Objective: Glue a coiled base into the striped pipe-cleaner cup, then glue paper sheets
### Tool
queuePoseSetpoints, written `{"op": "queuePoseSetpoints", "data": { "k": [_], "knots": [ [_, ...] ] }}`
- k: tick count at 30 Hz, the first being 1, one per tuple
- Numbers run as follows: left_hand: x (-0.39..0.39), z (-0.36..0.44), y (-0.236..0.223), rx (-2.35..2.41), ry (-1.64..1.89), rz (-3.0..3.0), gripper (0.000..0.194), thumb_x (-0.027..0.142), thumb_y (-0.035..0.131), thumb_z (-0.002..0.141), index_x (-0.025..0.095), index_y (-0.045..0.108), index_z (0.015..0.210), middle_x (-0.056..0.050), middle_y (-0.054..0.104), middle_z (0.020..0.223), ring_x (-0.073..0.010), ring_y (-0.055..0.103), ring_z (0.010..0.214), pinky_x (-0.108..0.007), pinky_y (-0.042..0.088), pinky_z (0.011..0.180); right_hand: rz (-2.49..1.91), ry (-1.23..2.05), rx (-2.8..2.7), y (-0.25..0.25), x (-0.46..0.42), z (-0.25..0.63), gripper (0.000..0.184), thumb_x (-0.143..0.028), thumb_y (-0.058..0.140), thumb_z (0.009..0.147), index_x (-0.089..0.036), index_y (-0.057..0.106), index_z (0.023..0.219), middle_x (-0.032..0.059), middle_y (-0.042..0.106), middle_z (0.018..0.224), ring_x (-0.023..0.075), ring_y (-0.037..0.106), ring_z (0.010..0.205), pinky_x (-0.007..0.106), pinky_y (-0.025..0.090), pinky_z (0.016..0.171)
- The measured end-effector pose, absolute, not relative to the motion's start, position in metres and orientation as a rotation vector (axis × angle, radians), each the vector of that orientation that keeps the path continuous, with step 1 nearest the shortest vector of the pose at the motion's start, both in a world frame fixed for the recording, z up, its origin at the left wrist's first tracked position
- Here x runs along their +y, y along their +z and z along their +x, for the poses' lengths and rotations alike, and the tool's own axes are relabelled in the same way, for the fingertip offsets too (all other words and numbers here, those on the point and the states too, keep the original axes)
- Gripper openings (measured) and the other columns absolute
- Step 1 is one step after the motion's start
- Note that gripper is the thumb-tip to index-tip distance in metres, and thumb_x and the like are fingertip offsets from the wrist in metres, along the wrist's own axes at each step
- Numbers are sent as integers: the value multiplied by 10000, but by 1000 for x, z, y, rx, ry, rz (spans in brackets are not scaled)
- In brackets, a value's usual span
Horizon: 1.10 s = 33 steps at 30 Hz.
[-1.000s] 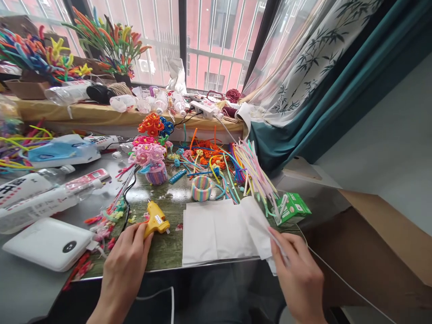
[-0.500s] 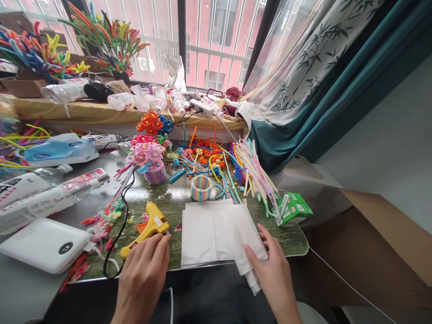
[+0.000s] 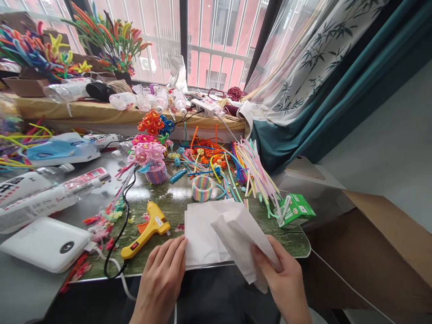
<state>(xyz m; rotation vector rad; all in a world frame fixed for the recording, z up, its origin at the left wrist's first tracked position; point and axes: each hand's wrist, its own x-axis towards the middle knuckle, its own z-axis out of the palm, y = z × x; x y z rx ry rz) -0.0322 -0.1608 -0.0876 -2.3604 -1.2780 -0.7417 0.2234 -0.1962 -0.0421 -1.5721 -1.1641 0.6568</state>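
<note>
A folded white tissue (image 3: 204, 231) lies at the table's front edge, its right part lifted and creased. My right hand (image 3: 281, 272) is closed on that raised part, with the thumb on the near side. My left hand (image 3: 165, 270) is at the tissue's lower left edge, fingers together and their tips against it; its thumb is hidden. Left of the tissue lies a yellow glue gun (image 3: 148, 229), nozzle pointing away, touched by neither hand. Just beyond the tissue stands a small striped pastel ring-shaped pot (image 3: 202, 188).
A pot of pipe-cleaner flowers (image 3: 156, 173) stands behind the glue gun. Pastel pipe cleaners (image 3: 256, 168) and a green box (image 3: 297, 209) are at the right. A white power bank (image 3: 47, 245), plastic bottles (image 3: 50, 195) and a black cord (image 3: 126, 211) crowd the left.
My left hand has moved right, from beside the glue gun to the tissue's left edge. My right hand has lifted and folded up the tissue's right part.
</note>
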Motion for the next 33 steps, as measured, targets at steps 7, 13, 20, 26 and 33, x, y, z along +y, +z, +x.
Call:
{"op": "queuePoseSetpoints", "data": {
  "k": [7, 13, 20, 26, 33],
  "knots": [
    [-158, -26, -82, -1319, -820, -2345, 307, 178, 458, 986, 112, 586, 1257, -111, 717, 1215, -220, 656, 1092, -349, 414, 973, -1617, 678, -973, -45, -205, 235, 366, -534, 707, 773, -205, 729, 930, 8, 732, 819, 182, 651, 703, 198, 493, 610],
    [-157, -16, -79, -1237, -849, -2442, 308, 172, 433, 990, 163, 630, 1227, -50, 723, 1243, -195, 663, 1122, -335, 384, 1012, -1959, 559, -861, -76, -199, 273, 536, -648, 625, 729, -215, 690, 1037, 71, 771, 998, 301, 704, 952, 305, 538, 763],
    [-154, -24, -75, -1226, -754, -2487, 318, 223, 439, 999, 249, 678, 1208, 5, 725, 1245, -200, 665, 1120, -347, 361, 1040, -2146, 439, -989, -79, -196, 278, 565, -661, 506, 773, -221, 685, 1078, 93, 771, 1025, 338, 695, 986, 356, 532, 769],
    [-159, -36, -70, -1203, -709, -2488, 312, 175, 433, 1003, 208, 697, 1167, -19, 741, 1207, -213, 656, 1137, -365, 335, 1061, -2164, 262, -1024, -79, -197, 291, 529, -633, 505, 818, -215, 696, 1079, 91, 772, 961, 320, 704, 881, 351, 525, 724],
    [-142, -21, -55, -1520, -704, -2317, 209, 174, 504, 972, 217, 702, 922, -17, 740, 885, -230, 636, 889, -389, 381, 841, -2088, -399, -1306, -77, -199, 276, 481, -493, 457, 945, -175, 649, 1251, 160, 712, 1113, 358, 659, 986, 431, 509, 781]
  ]
}}
